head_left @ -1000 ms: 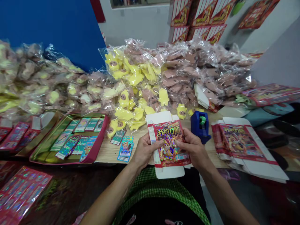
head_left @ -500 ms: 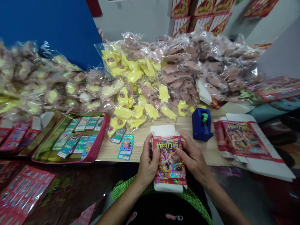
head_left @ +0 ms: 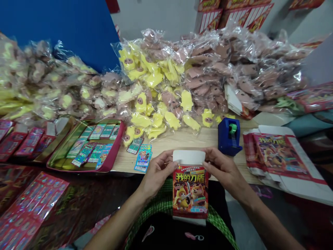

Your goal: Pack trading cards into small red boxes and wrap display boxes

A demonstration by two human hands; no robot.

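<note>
A red printed card box (head_left: 190, 194) with cartoon animals and yellow lettering hangs upright over my lap, a white flap at its top and another at its bottom. My left hand (head_left: 160, 170) pinches its upper left corner beside the top flap. At the upper right corner, my right hand (head_left: 221, 168) pinches the same box, thumb in front and fingers behind. Blue trading cards (head_left: 143, 158) lie on the table just beyond my left hand. A blue tape dispenser (head_left: 229, 137) stands beyond my right hand.
Bagged yellow and brown plush-like figures (head_left: 156, 114) are piled along the back of the table. On the left lies an open tin (head_left: 122, 146) with cards. Flat red boxes (head_left: 283, 159) are stacked at right. Shiny card sheets (head_left: 39, 205) lie at lower left.
Both hands have shifted from the box's sides to its top corners. The box sits lower and its shiny front now looks matte. My view has turned slightly left.
</note>
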